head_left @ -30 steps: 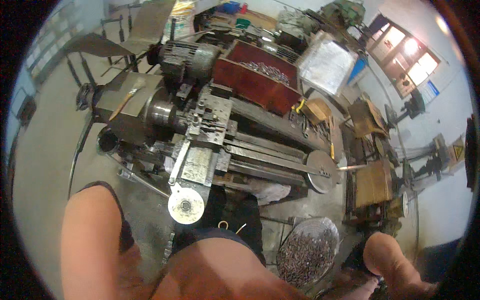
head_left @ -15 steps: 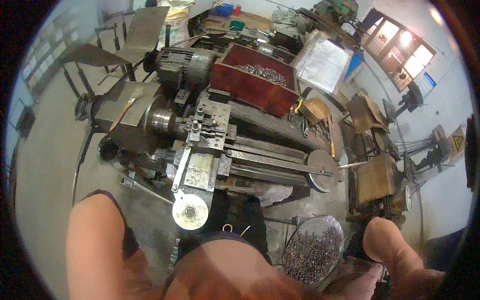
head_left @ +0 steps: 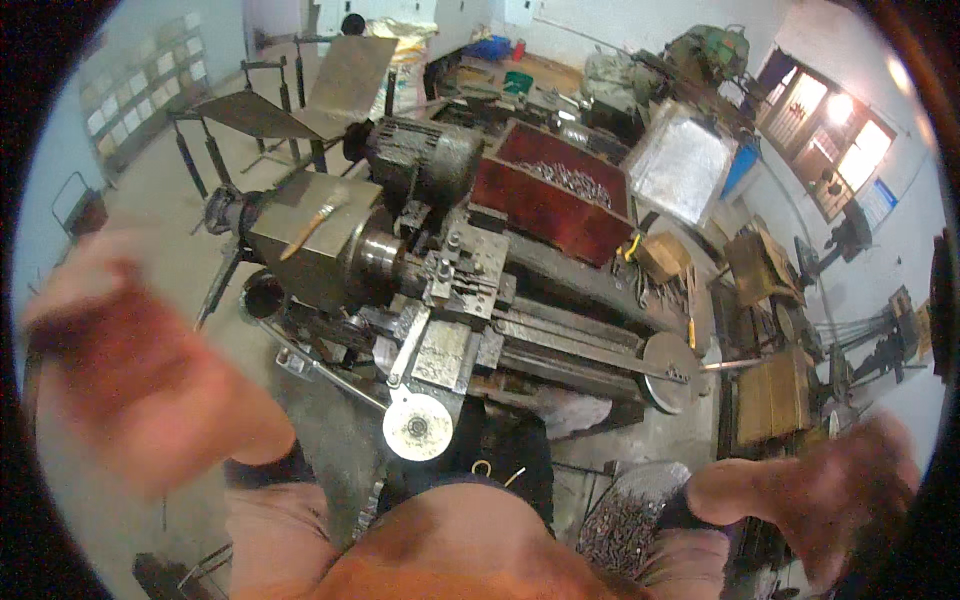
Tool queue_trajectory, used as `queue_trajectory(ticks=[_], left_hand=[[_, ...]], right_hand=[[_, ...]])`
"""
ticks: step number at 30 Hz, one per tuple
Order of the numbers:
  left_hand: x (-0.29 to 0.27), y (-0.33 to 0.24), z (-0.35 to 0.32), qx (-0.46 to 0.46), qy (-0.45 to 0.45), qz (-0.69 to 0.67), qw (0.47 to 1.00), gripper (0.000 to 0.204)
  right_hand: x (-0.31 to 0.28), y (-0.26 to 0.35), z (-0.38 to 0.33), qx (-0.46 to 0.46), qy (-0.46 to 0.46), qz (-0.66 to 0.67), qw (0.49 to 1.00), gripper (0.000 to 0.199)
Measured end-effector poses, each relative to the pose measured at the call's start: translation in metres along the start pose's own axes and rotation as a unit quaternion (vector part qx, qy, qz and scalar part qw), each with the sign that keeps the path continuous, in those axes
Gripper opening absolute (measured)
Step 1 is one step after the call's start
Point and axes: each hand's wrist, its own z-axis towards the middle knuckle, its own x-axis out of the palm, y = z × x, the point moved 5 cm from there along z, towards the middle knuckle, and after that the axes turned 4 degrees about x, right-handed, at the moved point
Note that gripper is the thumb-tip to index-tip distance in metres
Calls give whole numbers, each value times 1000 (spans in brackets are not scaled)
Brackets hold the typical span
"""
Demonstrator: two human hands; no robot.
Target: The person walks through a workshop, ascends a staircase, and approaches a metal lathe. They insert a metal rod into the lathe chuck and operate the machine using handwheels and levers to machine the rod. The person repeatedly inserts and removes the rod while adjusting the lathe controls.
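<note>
I look down on a grey metal lathe (head_left: 450, 290) standing in front of me. My left hand (head_left: 120, 360) is raised at the left, blurred by motion, fingers apart and holding nothing I can make out. My right hand (head_left: 840, 490) is raised at the lower right, also blurred and apart from the machine. Neither hand touches the lathe. A round handwheel (head_left: 417, 427) faces me at the lathe's near side, and a second disc-shaped wheel (head_left: 668, 372) sits at its right end. A brush (head_left: 312, 224) lies on top of the headstock.
A red bin (head_left: 560, 200) of metal parts stands behind the lathe. A round basket (head_left: 625, 510) of metal pieces sits on the floor near my right leg. Wooden crates (head_left: 770, 395) and other machines crowd the right side. Bare concrete floor (head_left: 150, 190) lies at the left.
Both hands have risen from near the lower edge, the left one far up into the left side. The view has tilted, bringing the lathe slightly lower and closer.
</note>
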Motion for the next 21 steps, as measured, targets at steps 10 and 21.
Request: queue_trajectory(ticks=[10, 21], left_hand=[[23, 90, -227, -382, 495, 143, 767, 16], [-16, 109, -235, -619, 432, 19, 655, 17]], right_hand=[[124, -155, -193, 373, 432, -83, 817, 33], [156, -178, -182, 354, 452, -35, 818, 29]])
